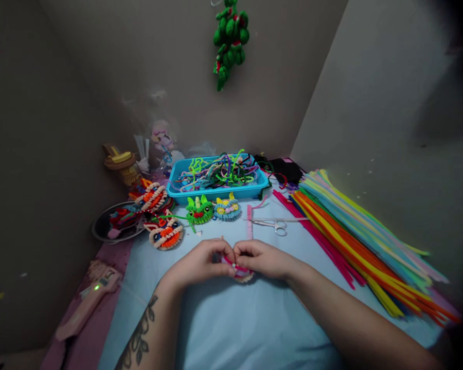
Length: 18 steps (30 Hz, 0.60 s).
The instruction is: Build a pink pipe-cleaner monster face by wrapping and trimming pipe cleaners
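Over the near middle of the blue cloth, my left hand [206, 263] and my right hand [264, 259] meet around a small pink and cream pipe-cleaner piece [244, 278]. Both are closed, with fingertips pinching it from either side. My fingers cover much of its upper part. Just beyond lies a coiled pink pipe-cleaner strip [249, 215]. Scissors [272, 224] rest beside the strip, their handles to the right. Farther left sit a green pipe-cleaner animal head [200, 211], a light blue one [227, 210] and an orange and cream one [166, 235].
A blue tray [219, 195] of tangled pipe cleaners stands at the back. Long pipe-cleaner bundles [355, 241] spread across the right. A pink glue gun [88, 300] with a green light lies left, near a round dish [100, 226]. Green ornaments [231, 38] hang on the wall.
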Each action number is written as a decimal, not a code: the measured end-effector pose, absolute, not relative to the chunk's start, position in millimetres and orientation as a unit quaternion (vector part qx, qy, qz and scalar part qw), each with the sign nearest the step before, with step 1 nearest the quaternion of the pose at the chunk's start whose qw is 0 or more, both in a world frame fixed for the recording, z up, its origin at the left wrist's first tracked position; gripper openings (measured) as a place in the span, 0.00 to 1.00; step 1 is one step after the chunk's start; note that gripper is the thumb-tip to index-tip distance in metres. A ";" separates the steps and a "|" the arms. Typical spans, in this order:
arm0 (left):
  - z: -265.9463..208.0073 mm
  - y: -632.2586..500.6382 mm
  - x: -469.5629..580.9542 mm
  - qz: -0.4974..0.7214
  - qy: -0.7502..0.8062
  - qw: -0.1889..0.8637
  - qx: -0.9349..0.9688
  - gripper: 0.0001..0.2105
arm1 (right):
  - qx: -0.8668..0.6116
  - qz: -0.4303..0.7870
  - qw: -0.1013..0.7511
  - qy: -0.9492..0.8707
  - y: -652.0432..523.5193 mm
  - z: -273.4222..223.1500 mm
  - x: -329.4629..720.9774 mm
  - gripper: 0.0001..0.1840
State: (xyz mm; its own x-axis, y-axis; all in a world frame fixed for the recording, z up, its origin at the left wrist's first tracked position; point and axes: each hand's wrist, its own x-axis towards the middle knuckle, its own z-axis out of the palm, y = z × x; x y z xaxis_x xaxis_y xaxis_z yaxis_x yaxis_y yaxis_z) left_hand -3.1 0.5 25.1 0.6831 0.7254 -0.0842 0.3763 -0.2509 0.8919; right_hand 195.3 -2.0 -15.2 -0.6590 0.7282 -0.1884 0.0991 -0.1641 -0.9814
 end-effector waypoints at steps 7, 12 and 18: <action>24.6 -0.5 -2.8 0.172 0.373 0.482 0.774 0.09 | -0.350 0.686 0.244 -0.590 -3.8 -13.4 192.2 0.17; 26.4 -1.6 -1.7 0.180 0.363 0.476 0.780 0.10 | -0.353 0.697 0.252 -0.571 -5.1 -15.5 190.1 0.16; 24.8 -2.5 -0.9 0.196 0.365 0.464 0.783 0.10 | -0.373 0.611 0.268 -0.645 -5.7 -12.8 187.6 0.05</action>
State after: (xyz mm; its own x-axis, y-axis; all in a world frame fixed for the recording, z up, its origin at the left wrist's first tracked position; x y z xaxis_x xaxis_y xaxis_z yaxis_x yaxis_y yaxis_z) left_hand -0.9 -2.5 24.8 0.6570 0.7532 -0.0328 0.3897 -0.3021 0.8700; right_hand 187.6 -5.7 -12.8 -0.5776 0.8089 -0.1097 0.1537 -0.0243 -0.9878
